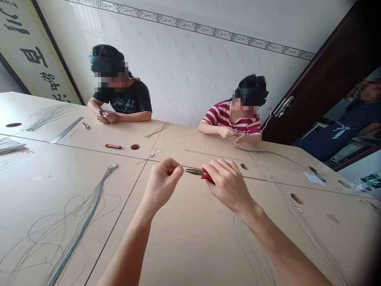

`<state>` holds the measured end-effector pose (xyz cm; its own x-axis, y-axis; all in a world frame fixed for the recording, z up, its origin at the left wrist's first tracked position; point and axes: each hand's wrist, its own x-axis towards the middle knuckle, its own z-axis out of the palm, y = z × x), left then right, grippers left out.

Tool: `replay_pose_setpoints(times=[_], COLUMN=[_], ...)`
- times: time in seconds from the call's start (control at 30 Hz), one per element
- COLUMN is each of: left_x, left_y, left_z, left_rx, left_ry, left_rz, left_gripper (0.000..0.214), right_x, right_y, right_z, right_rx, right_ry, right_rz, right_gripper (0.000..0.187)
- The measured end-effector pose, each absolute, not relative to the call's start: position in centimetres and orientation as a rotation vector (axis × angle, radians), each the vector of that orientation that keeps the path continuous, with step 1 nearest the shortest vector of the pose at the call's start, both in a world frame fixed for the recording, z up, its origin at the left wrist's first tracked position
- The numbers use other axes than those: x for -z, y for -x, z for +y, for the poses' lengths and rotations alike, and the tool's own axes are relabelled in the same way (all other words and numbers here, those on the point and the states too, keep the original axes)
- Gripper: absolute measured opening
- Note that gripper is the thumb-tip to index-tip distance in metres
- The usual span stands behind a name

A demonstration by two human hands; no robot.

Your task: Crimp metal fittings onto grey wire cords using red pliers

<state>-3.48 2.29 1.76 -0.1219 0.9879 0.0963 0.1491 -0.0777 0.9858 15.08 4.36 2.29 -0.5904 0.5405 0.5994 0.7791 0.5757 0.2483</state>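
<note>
My left hand (163,183) is raised over the table with thumb and forefinger pinched together. Whatever sits in that pinch is too small to make out; only a tiny bit shows at the fingertips. My right hand (228,183) is wrapped round the red handles of needle-nose pliers (195,171). The pliers' thin metal jaws point left, their tips just short of my left fingertips. To the left of my arms lies a long bundle of grey-blue cords (91,206) with small metal ends gathered at its top. Thin loose strands (253,246) lie under my right forearm.
Across the table (178,238) sit two co-workers, one in a black shirt (131,99), one in red stripes (218,113). A steel ruler (68,129), a red-and-black marker-like stick (113,146), a pen (316,173) and more cords (312,234) lie around. Another person (345,119) stands at right.
</note>
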Motion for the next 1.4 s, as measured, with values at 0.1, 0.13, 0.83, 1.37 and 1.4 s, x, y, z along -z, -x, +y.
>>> replay_pose_setpoints(times=[0.1,0.13,0.83,1.37,1.4], left_x=[-1.8,-1.8,-1.8,-0.1,0.0], left_y=[3.4,3.4,4.0,5.2,5.0], left_z=[2.3,2.3,2.3,2.2,2.4], left_rx=[-1.302,-1.304,-1.173,-1.015,-1.096], left_ry=[-1.319,-1.321,-1.442,-1.746,-1.689], left_rz=[1.368,1.367,1.340,1.399,1.375], left_gripper=[0.018,0.018,0.021,0.026,0.025], right_x=[-2.4,-2.4,-2.4,-2.6,-2.5], right_y=[-15.2,-15.2,-15.8,-17.6,-17.6], right_z=[4.4,4.4,4.7,3.9,3.9], right_rx=[0.693,0.696,0.715,0.698,0.683], right_ry=[1.063,1.064,1.068,1.069,1.075], right_rz=[-2.351,-2.350,-2.369,-2.449,-2.452], right_gripper=[0.003,0.003,0.011,0.012,0.012])
